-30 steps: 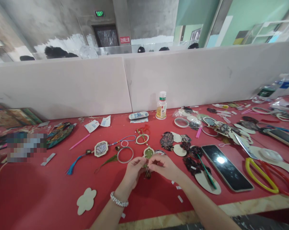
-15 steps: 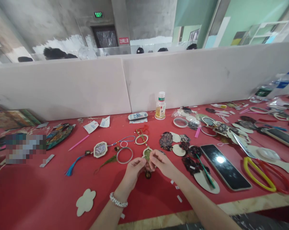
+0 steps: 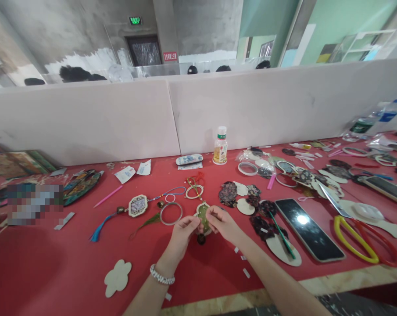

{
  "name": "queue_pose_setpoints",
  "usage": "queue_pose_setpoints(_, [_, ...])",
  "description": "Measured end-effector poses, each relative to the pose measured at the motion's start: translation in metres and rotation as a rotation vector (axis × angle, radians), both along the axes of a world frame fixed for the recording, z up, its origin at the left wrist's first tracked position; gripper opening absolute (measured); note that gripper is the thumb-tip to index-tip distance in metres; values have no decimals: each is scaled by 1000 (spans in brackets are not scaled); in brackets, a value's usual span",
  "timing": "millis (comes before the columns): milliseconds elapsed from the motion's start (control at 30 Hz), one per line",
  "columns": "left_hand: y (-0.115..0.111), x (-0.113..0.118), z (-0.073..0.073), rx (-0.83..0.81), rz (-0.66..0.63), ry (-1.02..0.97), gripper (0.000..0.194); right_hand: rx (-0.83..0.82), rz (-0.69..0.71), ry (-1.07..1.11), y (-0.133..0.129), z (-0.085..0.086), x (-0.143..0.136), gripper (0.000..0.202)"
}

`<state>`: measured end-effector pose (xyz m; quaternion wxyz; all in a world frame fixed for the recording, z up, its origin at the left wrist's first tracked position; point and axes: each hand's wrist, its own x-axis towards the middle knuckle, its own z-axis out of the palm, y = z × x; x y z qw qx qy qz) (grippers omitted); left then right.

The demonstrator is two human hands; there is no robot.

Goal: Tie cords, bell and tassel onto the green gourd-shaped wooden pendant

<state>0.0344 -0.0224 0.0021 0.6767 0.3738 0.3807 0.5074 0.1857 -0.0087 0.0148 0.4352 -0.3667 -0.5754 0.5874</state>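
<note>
A green-faced pendant [image 3: 203, 213] with a pale scalloped rim lies on the red table, partly covered by my fingers. My left hand [image 3: 182, 232] is closed in a pinch at its left edge, and a beaded bracelet [image 3: 162, 275] circles that wrist. Over the pendant's right side, my right hand [image 3: 225, 224] pinches thumb against fingers. Whatever either pinch holds is too small or hidden to make out. A small dark bell [image 3: 201, 239] sits at the pendant's lower end. Just above is a cream ring frame [image 3: 194, 192] with cords.
To the left lie a tasselled pendant [image 3: 138, 206], a grey ring [image 3: 171, 213] and a cream flower-shaped piece [image 3: 118, 278]. On the right are dark fabric-covered pieces [image 3: 231, 194], a phone [image 3: 310, 230] and scissors [image 3: 354, 239]. A small bottle [image 3: 220, 147] stands before the white partition [image 3: 251, 109].
My hands have parted slightly over the pendant, so more of its green face shows. The bell has shifted a little up and left.
</note>
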Motion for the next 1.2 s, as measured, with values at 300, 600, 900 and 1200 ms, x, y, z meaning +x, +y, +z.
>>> queue_pose_setpoints(300, [-5,3,9,52,-59,74,18,48,-3,22,-3,5,2,25])
queue_pose_setpoints(600, [-5,1,6,129,-138,111,18,-73,-50,112,-2,5,-1,25])
queue_pose_setpoints(900, [-5,3,11,59,-47,74,21,-162,8,61,1,-7,-1,25])
queue_pose_setpoints(1200, [-9,7,12,26,-94,14,20,-235,-20,123,1,-7,-3,21])
